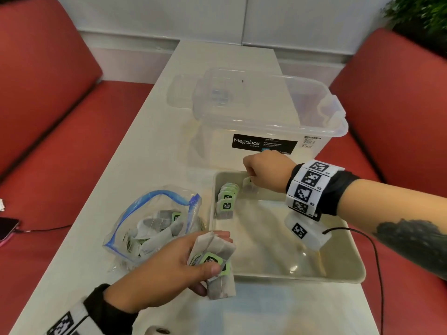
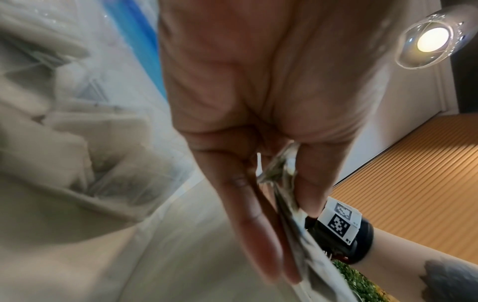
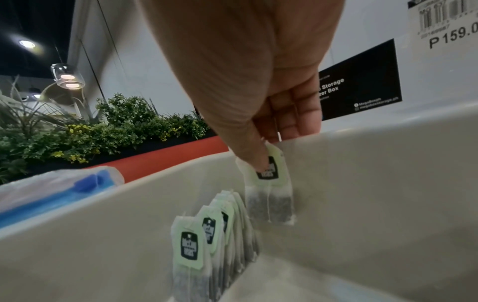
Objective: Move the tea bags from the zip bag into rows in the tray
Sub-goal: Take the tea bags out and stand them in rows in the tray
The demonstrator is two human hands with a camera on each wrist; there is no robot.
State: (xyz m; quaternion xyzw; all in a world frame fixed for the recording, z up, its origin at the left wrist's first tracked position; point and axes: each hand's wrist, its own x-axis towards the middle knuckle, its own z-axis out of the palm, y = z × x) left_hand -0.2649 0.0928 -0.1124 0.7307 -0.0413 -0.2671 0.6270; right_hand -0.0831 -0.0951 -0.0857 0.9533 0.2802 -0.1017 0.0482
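Observation:
A beige tray lies on the table. A row of several tea bags with green tags stands along its left wall, also in the right wrist view. My right hand pinches one tea bag by its tag at the tray's far wall, bag hanging down. My left hand grips a bunch of tea bags at the tray's near left corner; they show edge-on between its fingers. The clear zip bag with a blue seal holds more tea bags left of the tray.
A clear Megabox storage box with its lid stands right behind the tray. Red bench seats flank the narrow table. A phone lies on the left seat. A black cable hangs from my right wrist.

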